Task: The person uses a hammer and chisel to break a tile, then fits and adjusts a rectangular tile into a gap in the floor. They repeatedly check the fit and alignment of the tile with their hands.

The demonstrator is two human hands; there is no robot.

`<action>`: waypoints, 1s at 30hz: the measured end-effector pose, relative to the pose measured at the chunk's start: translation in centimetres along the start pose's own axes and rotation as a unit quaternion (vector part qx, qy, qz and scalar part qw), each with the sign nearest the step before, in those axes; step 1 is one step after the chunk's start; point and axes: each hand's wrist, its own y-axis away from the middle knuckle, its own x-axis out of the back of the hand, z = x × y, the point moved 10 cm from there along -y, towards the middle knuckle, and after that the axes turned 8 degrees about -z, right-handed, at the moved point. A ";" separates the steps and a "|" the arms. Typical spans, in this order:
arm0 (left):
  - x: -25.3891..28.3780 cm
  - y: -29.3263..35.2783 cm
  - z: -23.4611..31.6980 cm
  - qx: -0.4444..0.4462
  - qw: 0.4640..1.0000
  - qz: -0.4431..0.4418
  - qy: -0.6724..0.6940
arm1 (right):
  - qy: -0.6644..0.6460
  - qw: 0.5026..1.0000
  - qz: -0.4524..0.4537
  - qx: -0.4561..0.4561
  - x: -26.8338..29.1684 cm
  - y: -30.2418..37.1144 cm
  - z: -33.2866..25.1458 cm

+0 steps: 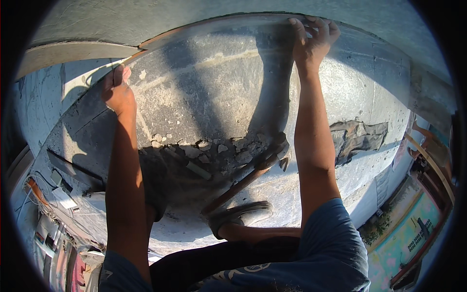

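A long thin strip point(214, 20) with a brownish edge runs along the foot of the grey wall, bending across the top of the view. My left hand point(119, 92) is closed at its left end, thumb and fingers pinched together. Farther right, my right hand point(314, 44) has its fingers bent against the strip near the wall. The fingertips of both hands are partly hidden. Between my forearms lie broken chunks of rubble point(204, 148) and a hammer point(243, 182) with a brown handle. A short pale rod point(198, 170) rests beside the rubble.
My shoe point(243, 214) is on the floor near the hammer. A crumpled dark sheet point(360, 138) lies right of my right forearm. Cables point(36, 190) and a dark flat bar point(75, 168) are at left. Another strip point(78, 51) meets the wall at upper left.
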 end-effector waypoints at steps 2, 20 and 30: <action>0.0 0.0 -0.2 -0.003 1.000 -0.002 0.009 | 0.011 1.000 -0.006 -0.004 0.1 0.0 0.0; -0.1 -0.1 -0.8 0.013 1.000 0.000 0.025 | -0.032 0.997 0.007 -0.067 0.5 -0.2 0.6; -0.8 0.3 -0.2 0.040 0.998 0.008 0.057 | -0.002 0.998 -0.009 -0.068 0.7 -0.1 1.7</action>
